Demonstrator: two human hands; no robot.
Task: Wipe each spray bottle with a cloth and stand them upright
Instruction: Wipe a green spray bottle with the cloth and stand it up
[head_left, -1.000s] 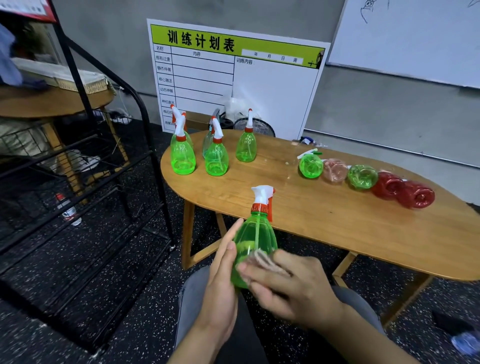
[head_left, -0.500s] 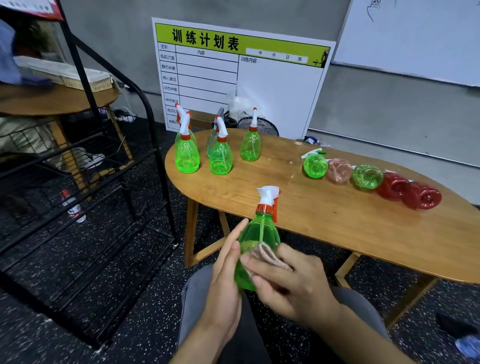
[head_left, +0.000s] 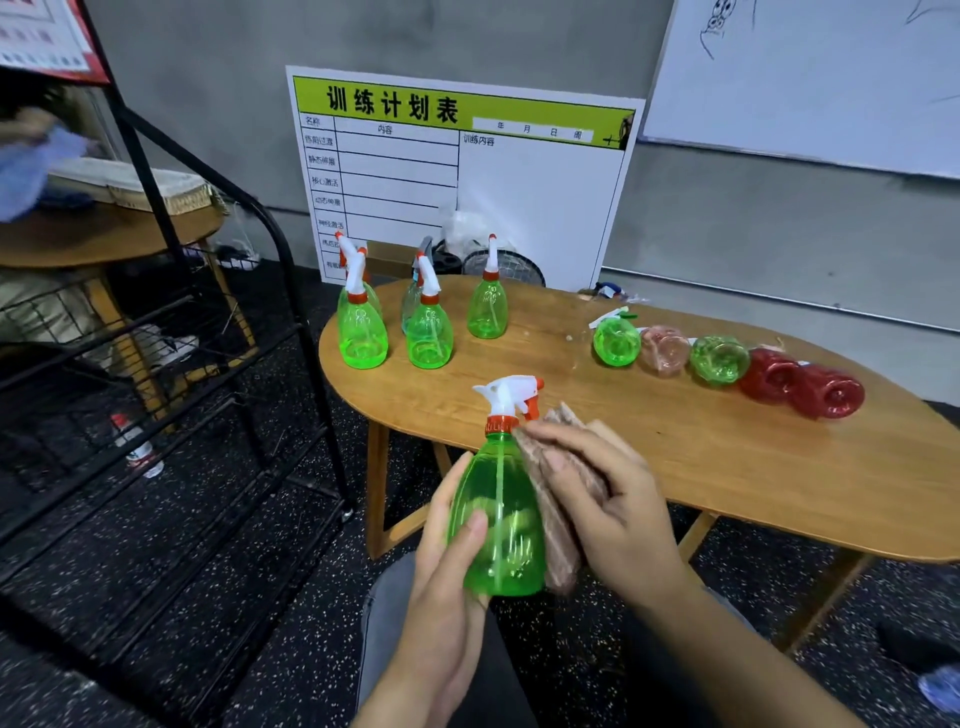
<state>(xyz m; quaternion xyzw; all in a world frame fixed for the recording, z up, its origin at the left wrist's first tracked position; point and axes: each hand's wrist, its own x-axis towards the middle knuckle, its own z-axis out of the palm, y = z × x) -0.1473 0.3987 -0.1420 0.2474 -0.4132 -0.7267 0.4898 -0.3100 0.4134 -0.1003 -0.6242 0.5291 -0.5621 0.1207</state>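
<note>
Above lap: left hand (head_left: 447, 566) grips green spray bottle (head_left: 496, 519), contents unclear; right hand (head_left: 613, 509) presses cloth (head_left: 558, 525) against it.

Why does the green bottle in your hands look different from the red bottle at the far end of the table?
The held green bottle is see-through green; the end red bottle is red. The green one is upright, gripped by the left hand while the right hand presses a cloth against it; the red one lies on its side on the table, untouched. The green one's white sprayer shows; the red one's top is hidden. Both look like clear plastic.
</note>
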